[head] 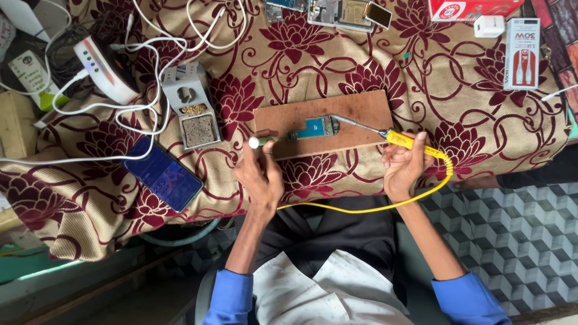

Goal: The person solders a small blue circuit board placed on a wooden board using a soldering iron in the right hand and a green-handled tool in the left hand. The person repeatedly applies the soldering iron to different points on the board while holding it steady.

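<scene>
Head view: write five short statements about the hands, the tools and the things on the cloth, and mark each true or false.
1. The right hand holds a yellow-handled soldering iron. True.
2. The iron's tip rests on the dark phone. False: it points at the small blue circuit board on the brown wooden board.
3. The left hand holds a thin tool with a white round end. True.
4. The dark phone lies on the wooden board. False: it lies on the patterned cloth, to the left of the left hand.
5. The iron's cord is white. False: it is yellow.
</scene>
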